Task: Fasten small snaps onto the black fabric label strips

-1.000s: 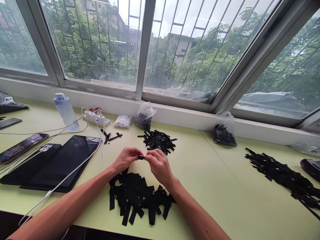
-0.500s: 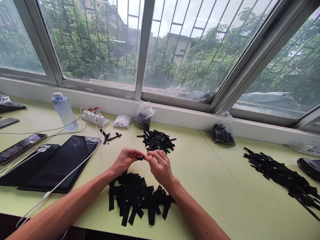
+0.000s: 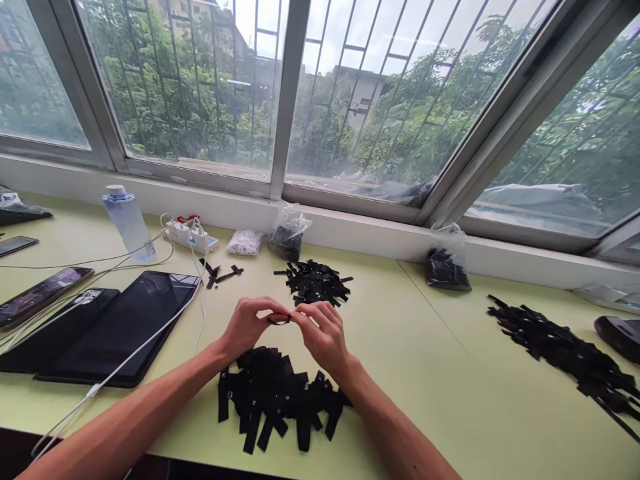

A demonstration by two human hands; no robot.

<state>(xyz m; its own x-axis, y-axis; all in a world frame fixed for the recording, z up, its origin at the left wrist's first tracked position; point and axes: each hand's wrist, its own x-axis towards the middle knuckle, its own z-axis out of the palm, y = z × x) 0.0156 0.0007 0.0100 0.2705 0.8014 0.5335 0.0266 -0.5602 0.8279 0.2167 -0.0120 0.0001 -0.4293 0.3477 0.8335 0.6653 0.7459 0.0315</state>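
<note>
Between my two hands is a small black fabric strip (image 3: pixel 278 321), bent into a loop. My left hand (image 3: pixel 251 325) pinches it from the left with thumb and forefinger. From the right, my right hand (image 3: pixel 323 333) grips its end, fingertips meeting those of the left. Just below the hands lies a heap of black fabric strips (image 3: pixel 277 393), some bearing small white marks. Behind the hands sits a smaller pile of black pieces (image 3: pixel 317 281).
Left are a tablet (image 3: pixel 125 327), phone (image 3: pixel 45 293), bottle (image 3: pixel 129 223), white cables and a power strip (image 3: pixel 193 235). Along the sill stand plastic bags of black pieces (image 3: pixel 286 240) (image 3: pixel 447 267) and a white packet (image 3: pixel 245 243). A long black pile (image 3: pixel 563 350) lies right.
The strip now shows as an open loop between my fingers, where it looked flatter before. My left fingers have shifted slightly; the piles have not moved.
</note>
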